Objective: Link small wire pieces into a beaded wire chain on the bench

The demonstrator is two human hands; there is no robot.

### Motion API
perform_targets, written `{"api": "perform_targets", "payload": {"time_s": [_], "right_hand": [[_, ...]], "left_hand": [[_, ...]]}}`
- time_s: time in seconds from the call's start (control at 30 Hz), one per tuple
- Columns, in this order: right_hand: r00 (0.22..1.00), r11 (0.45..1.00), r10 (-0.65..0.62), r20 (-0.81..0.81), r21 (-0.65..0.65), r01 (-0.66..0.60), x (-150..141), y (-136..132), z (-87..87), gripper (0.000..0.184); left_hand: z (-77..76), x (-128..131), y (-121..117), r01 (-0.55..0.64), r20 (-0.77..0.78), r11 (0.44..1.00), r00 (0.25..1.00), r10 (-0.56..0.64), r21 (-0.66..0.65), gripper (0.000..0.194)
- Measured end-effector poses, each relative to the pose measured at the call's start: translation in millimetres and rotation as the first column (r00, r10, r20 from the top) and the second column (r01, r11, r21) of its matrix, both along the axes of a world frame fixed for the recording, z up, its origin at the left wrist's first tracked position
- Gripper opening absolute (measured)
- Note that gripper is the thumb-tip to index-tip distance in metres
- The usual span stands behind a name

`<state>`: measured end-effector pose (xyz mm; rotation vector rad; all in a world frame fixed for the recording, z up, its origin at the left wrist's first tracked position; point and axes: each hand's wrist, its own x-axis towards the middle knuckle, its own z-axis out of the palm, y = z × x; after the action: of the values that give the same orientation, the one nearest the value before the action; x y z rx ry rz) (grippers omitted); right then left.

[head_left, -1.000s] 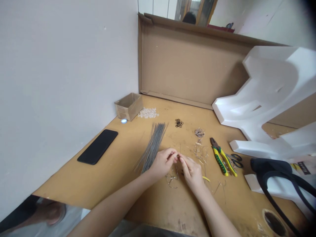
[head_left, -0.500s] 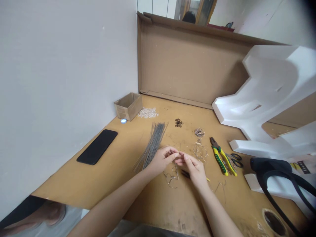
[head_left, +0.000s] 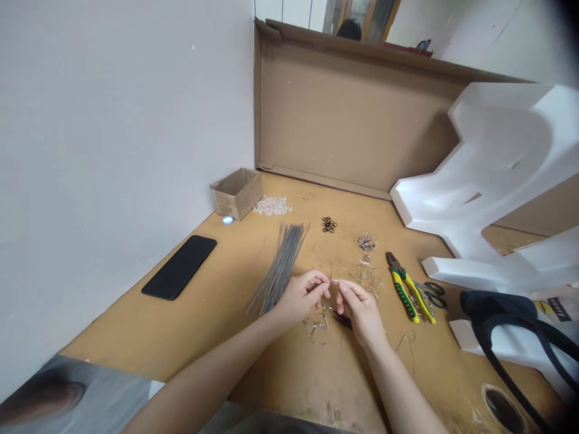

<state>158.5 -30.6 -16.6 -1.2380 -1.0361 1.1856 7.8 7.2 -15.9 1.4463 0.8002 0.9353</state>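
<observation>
My left hand (head_left: 303,295) and my right hand (head_left: 359,308) meet fingertip to fingertip above the wooden table (head_left: 217,301). Both are pinched closed on a thin piece of wire (head_left: 333,281) that runs between them; it is too fine to see in detail. Bent wire pieces (head_left: 315,325) lie on the table just below my hands. A bundle of straight grey wires (head_left: 280,265) lies to the left of my left hand.
Yellow-green pliers (head_left: 409,289) and small scissors (head_left: 433,292) lie right of my hands. Black rings (head_left: 329,225), a metal tangle (head_left: 366,242), clear beads (head_left: 271,205), a small cardboard box (head_left: 236,193) and a black phone (head_left: 180,266) sit around. White foam (head_left: 488,175) and a black strap (head_left: 506,325) fill the right.
My fingertips have drawn slightly apart, so a short stretch of wire shows between them. My right hand has shifted a little up and to the right. The view tilted slightly.
</observation>
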Motion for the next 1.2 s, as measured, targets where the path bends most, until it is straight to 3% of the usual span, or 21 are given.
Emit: {"api": "perform_targets", "payload": {"time_s": [0.23, 0.53, 0.83, 1.07, 1.2], "right_hand": [[0.998, 0.999, -0.051, 0.033, 0.020, 0.050, -3.9, -3.4, 11.5, 0.023], [0.996, 1.000, 0.012, 0.083, -0.015, -0.011, -2.1, -5.0, 14.5, 0.025], [0.991, 0.998, -0.047, 0.124, 0.058, 0.040, 0.4, -3.7, 8.0, 0.022], [0.994, 0.999, 0.014, 0.104, 0.047, -0.019, -3.1, -3.3, 5.9, 0.022], [0.998, 0.998, 0.041, 0.043, 0.035, -0.043, -5.8, -3.6, 7.7, 0.023]], "left_hand": [[0.7, 1.5, -3.7, -0.028, -0.072, 0.990, 0.997, 0.038, 0.137, 0.014], [6.0, -0.8, -4.2, 0.022, -0.083, 0.990, 0.996, -0.011, 0.137, 0.017], [7.5, 0.3, -4.5, 0.060, -0.003, 0.997, 0.998, -0.061, -0.055, 0.017], [7.7, -0.4, -6.5, -0.012, -0.135, 0.988, 0.990, 0.033, 0.153, 0.014], [4.4, 1.2, -8.6, -0.028, -0.184, 0.984, 0.981, 0.061, 0.177, 0.016]]}}
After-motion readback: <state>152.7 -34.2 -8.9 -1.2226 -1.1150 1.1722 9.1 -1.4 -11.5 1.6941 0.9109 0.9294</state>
